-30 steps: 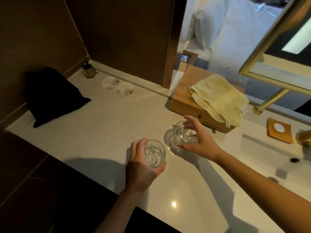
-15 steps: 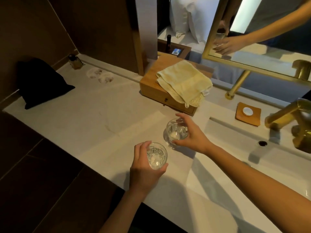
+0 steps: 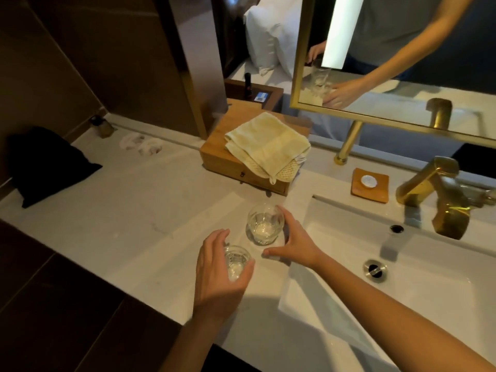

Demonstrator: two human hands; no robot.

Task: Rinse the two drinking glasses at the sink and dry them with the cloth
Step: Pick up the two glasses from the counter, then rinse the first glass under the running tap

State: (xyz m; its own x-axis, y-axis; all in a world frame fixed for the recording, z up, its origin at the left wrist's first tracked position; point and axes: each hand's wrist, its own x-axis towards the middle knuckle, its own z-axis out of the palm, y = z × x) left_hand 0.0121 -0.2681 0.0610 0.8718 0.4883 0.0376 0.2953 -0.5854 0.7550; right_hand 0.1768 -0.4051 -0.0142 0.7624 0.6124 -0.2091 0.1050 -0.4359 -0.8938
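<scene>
Two clear drinking glasses are over the white counter, just left of the sink (image 3: pixel 349 304). My left hand (image 3: pixel 214 277) is wrapped around the nearer glass (image 3: pixel 236 261) from the left and hides most of it. My right hand (image 3: pixel 294 241) curls around the farther glass (image 3: pixel 264 224), fingers on its right side, thumb beneath its near edge. Both glasses are upright. A folded pale yellow cloth (image 3: pixel 265 146) is draped over a wooden box (image 3: pixel 217 154) behind the glasses.
A gold faucet (image 3: pixel 429 189) reaches over the basin, whose drain (image 3: pixel 375 267) sits beneath it. An orange soap dish (image 3: pixel 370 183) stands behind the sink. A black bag (image 3: pixel 45 162) and a small bottle (image 3: pixel 103 126) lie far left. A gold-framed mirror (image 3: pixel 298 76) hangs above.
Both hands have carried the glasses to the right along the counter, towards the sink. My view has turned right, so the basin and faucet now show.
</scene>
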